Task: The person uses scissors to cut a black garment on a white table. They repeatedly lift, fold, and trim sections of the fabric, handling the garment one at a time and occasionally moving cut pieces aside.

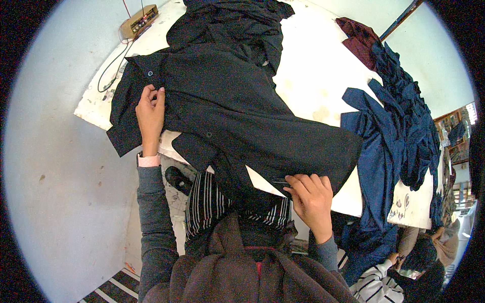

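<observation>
A black garment lies spread across the white table and hangs over its near edge toward my lap. A small round button shows near its far left corner, and a darker round spot sits lower down. My left hand rests on the garment's left part, thumb and fingers pinched together just below the button; any fabric between the fingertips is too small to make out. Near the garment's lower right edge, my right hand is closed around a slim dark tool pointing left. Its exact kind is unclear.
More black garments are heaped at the far side of the white table. Blue garments and a maroon one lie to the right. A brown box with cables stands far left. Another person sits lower right.
</observation>
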